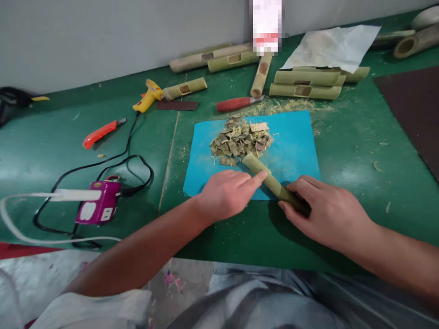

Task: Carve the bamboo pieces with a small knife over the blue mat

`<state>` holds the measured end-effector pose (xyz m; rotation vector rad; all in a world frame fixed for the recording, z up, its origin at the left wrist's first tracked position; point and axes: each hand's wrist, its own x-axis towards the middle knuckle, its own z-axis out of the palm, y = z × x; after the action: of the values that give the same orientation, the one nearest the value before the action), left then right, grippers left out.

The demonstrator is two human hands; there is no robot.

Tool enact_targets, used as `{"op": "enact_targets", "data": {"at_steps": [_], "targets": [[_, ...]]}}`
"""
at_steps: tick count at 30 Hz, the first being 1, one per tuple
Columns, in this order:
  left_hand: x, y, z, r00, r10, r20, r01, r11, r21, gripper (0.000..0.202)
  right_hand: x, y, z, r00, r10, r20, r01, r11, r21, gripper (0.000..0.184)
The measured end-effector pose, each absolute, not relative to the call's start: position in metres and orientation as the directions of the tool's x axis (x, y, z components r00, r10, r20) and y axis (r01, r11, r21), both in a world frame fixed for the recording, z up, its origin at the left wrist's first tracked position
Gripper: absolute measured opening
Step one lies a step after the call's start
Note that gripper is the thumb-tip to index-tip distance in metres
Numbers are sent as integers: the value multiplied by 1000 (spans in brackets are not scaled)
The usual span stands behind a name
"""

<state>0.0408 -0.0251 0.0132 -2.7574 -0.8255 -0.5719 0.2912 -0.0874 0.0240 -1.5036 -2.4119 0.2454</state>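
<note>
The person's right hand (327, 208) grips a bamboo tube (275, 185) over blue paper (291, 139); the left hand (228, 194) lays a finger on it, its grip impossible to tell.

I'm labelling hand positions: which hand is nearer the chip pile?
Left. The left hand is just this side of the chip pile, touching the bamboo tube; the right hand is farther off, to the right, holding the tube's near end.

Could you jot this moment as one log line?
left hand: touching bamboo tube | right hand: gripping its near end | beyond: chip pile on blue sheet
</note>
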Motion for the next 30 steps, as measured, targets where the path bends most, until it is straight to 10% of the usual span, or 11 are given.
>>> {"op": "enact_targets", "data": {"at_steps": [30], "targets": [[40, -25, 14, 781, 431, 453, 535, -836, -127, 31, 291, -87, 25, -425, 886, 185, 839, 462, -288, 22]]}}
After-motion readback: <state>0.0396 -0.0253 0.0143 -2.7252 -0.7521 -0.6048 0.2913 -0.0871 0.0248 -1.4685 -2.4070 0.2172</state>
